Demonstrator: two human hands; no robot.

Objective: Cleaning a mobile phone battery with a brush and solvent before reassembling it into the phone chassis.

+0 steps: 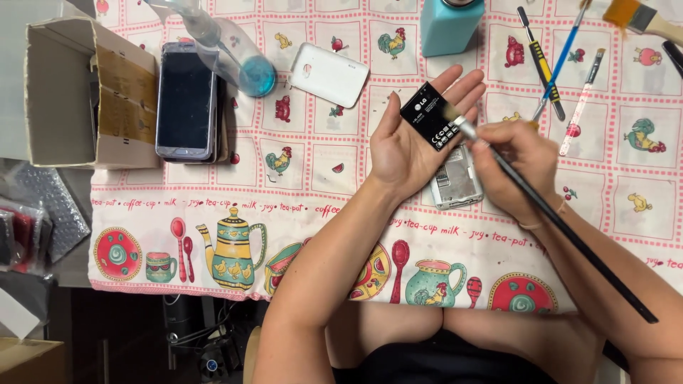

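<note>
At the far left an open cardboard box lies on its side at the edge of the table, which is covered by a printed cloth of roosters, teapots and cups. Just right of the box a dark-screened smartphone rests face up on another flat device, and a clear plastic bottle with a blue base lies tilted against its far right corner. Further right, a white phone back cover lies flat on the cloth.

Near the middle, the left hand is turned palm up, fingers extended and relaxed, with a black rectangular battery lying flat across the fingers. Beneath and just right of that hand, an opened grey phone body sits on the cloth. A teal bottle stands at the far edge above.

The right hand is closed around a long black-handled brush, whose bristle tip touches the battery's right edge. To the far right lie a yellow-and-black screwdriver, a blue-handled tool, a slim spudger and a wide paintbrush.
</note>
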